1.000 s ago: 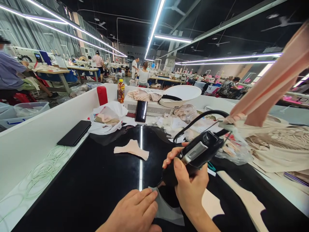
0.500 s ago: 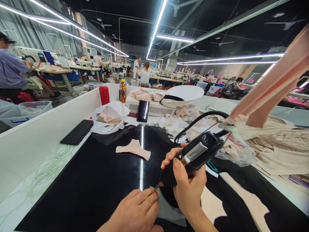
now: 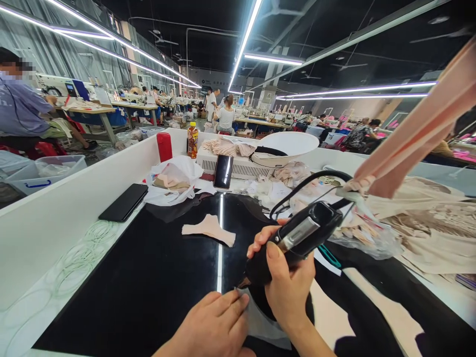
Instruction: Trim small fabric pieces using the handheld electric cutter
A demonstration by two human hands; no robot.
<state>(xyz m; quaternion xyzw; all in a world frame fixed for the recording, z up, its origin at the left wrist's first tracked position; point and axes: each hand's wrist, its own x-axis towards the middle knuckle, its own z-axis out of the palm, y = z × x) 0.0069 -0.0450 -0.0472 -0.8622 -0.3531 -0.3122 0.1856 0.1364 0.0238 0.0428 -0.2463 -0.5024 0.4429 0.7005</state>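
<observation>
My right hand (image 3: 288, 277) is wrapped round a black corded power tool (image 3: 297, 243), which looks like an electric cutter. The tool tilts down to the left, its working end low over the black tabletop (image 3: 148, 277). Against that end, my left hand (image 3: 213, 322) is closed with its fingers pressed on the corner of a sheer grey fabric piece (image 3: 260, 322). The tool partly hides this piece, and where its edge meets the fabric is hard to see. A pale pink cut fabric piece (image 3: 210, 229) lies farther ahead. More pink pieces (image 3: 386, 307) lie to the right.
A knotted pink fabric strip (image 3: 412, 129) hangs down to the tool's cord end. A black phone (image 3: 124, 202) lies left, with another phone (image 3: 223, 171) propped at the back. Plastic bags (image 3: 173, 181), a bottle (image 3: 192, 140) and heaped beige fabric (image 3: 431, 223) line the edges.
The view has shifted slightly, so most things sit a little farther right. Both hands keep their grip, and the tool stays almost in place against the sheer grey fabric piece.
</observation>
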